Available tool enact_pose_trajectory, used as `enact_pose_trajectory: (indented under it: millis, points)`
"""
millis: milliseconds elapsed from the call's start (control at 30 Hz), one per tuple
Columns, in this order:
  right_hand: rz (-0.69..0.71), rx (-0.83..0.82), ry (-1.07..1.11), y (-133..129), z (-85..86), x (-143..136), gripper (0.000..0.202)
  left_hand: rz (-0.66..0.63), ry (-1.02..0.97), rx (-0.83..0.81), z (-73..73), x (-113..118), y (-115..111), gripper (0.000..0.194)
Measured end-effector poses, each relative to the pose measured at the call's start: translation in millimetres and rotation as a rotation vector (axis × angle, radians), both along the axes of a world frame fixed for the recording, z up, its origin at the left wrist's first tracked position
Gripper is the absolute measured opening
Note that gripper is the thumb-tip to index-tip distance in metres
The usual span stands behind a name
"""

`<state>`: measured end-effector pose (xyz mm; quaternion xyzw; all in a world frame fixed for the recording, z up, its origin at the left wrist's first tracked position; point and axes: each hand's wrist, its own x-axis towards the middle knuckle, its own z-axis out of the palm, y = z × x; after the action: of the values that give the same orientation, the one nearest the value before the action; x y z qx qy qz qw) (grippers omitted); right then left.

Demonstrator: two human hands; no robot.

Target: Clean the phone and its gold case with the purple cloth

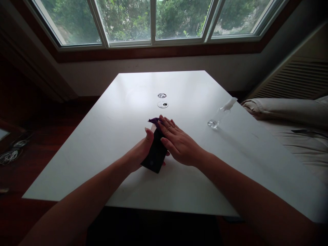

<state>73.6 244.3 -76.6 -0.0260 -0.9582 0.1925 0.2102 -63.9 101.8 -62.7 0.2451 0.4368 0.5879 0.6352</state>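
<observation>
Dial centre taken at the phone [154, 153]; 12 o'clock points to the window [128, 20].

Item in hand: the phone is between both hands at the near-middle part of the desk [123, 112], tilted, its far end towards 12. Whether it touches the desktop cannot be told. The left hand [142, 149], at 9 o'clock, is wrapped around it, thumb raised along the left edge, fingertips showing past the right edge. The right hand [180, 141], at 3, lies over the far half, fingers long and close together on a purple cloth [154, 120] at 12; whether they also pinch the cloth cannot be told.

Method, in this inspector's judgement: the work reads as wiping. Firm support from the left hand should be maintained, with pressure kept light and even through flat fingers. Strokes should run to the edges, with cloth, not bare skin, meeting the surface.

Materials: the phone is a dark, flat rectangle with a faint round mark near its 6 o'clock end. The cloth is soft and bunched to a point. The desk is smooth, white and softly reflective. At 2 o'clock is a clear bottle [219, 115] with a white top. Two round inserts [162, 105] sit at 12. Beyond the desk, towards 3, lies wrinkled pale fabric [279, 119].
</observation>
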Motion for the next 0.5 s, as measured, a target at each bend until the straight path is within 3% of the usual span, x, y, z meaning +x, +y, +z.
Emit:
enact_pose_trajectory:
  millis: [200,367,500]
  points:
    - [-0.034,0.006,0.001,-11,2.8,1,0.07,0.035,-0.05,0.04,1.6,1,1,0.081]
    - [0.131,0.0,-0.062,-33,4.5,3,0.07,0.231,-0.112,0.034,6.6,-4,7,0.095]
    - [0.223,-0.022,-0.082,-41,7.6,6,0.069,0.307,-0.123,-0.028,10.2,-14,10,0.097]
